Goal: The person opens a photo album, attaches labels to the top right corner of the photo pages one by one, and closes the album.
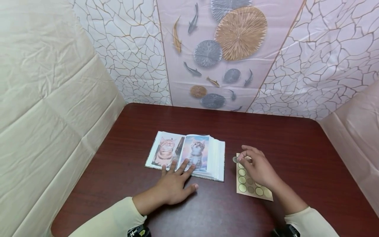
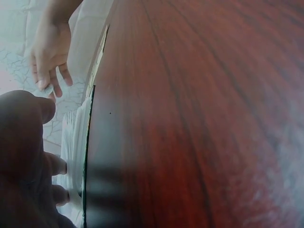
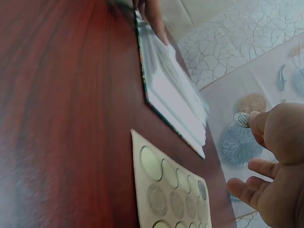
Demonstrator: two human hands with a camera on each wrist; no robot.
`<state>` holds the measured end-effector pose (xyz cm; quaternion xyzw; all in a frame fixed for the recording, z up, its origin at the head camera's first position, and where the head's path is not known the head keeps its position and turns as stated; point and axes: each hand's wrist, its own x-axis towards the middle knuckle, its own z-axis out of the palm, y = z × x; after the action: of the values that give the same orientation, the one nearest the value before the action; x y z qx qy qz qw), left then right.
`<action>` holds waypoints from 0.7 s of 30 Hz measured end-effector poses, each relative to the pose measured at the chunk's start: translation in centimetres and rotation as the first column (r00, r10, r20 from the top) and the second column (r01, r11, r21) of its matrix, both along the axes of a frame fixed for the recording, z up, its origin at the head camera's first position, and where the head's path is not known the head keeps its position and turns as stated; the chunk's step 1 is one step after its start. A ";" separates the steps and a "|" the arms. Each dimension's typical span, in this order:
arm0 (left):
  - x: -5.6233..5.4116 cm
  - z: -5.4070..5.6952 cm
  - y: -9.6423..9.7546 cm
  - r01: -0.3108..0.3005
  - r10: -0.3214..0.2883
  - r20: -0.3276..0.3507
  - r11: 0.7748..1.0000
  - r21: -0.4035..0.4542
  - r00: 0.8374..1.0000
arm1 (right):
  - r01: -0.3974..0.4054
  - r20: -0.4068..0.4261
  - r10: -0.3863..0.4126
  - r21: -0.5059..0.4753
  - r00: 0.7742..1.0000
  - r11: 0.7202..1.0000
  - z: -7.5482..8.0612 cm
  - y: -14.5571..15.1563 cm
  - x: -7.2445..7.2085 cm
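A small photo album lies open on the table, a kitten picture on each facing page. My left hand rests with spread fingers on the album's near edge, fingertips over the lower parts of both pictures. Right of the album is a tan sheet of round stickers, several circles pale and others greyish. Above the sheet's far end, my right hand pinches one round sticker between thumb and finger. The sticker carries a dark printed ring pattern in the right wrist view. The hand hides part of the sheet.
The dark red-brown wooden table reaches back to a patterned cloth wall. Pale fabric panels stand on the left and right sides. A dark strapped device sits at the left wrist.
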<state>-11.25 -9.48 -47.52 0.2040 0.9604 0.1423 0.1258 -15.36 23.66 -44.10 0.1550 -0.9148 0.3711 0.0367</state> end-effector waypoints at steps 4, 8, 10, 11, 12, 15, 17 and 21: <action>0.0 0.1 0.0 0.002 -0.002 0.003 1.000 -0.005 1.000 | -0.015 0.023 0.015 -0.012 1.000 1.000 0.5 -0.7 -0.6; 0.0 0.2 0.0 0.005 -0.005 0.008 1.000 -0.006 1.000 | -0.029 0.028 0.030 -0.012 0.999 0.999 0.9 -1.4 -1.2; -0.1 0.2 0.0 0.006 -0.006 0.012 1.000 -0.005 1.000 | -0.032 0.031 0.032 -0.012 0.999 0.999 1.0 -1.7 -1.5; -0.1 0.2 0.0 0.006 -0.006 0.013 1.000 -0.007 1.000 | -0.032 0.034 0.032 -0.011 0.999 0.999 1.1 -1.9 -1.6; -0.2 0.2 0.0 0.006 -0.006 0.015 1.000 -0.007 1.000 | -0.032 0.039 0.032 -0.011 0.999 0.999 1.2 -2.1 -1.7; -0.2 0.1 -0.1 0.002 -0.002 0.019 1.000 -0.014 1.000 | -0.034 0.057 0.035 -0.010 0.998 0.999 1.3 -2.6 -2.0; -0.2 0.1 -0.1 0.000 0.000 0.022 1.000 -0.016 1.000 | -0.039 0.063 0.040 -0.013 0.997 0.999 1.4 -2.9 -2.2; -0.2 0.1 -0.1 -0.002 0.002 0.018 1.000 -0.019 1.000 | -0.055 0.066 0.057 -0.023 0.996 0.998 1.5 -3.4 -2.6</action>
<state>-11.46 -9.60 -47.44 0.2007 0.9607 0.1350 0.1363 -17.93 20.28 -42.62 0.1678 -0.9068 0.3868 -0.0025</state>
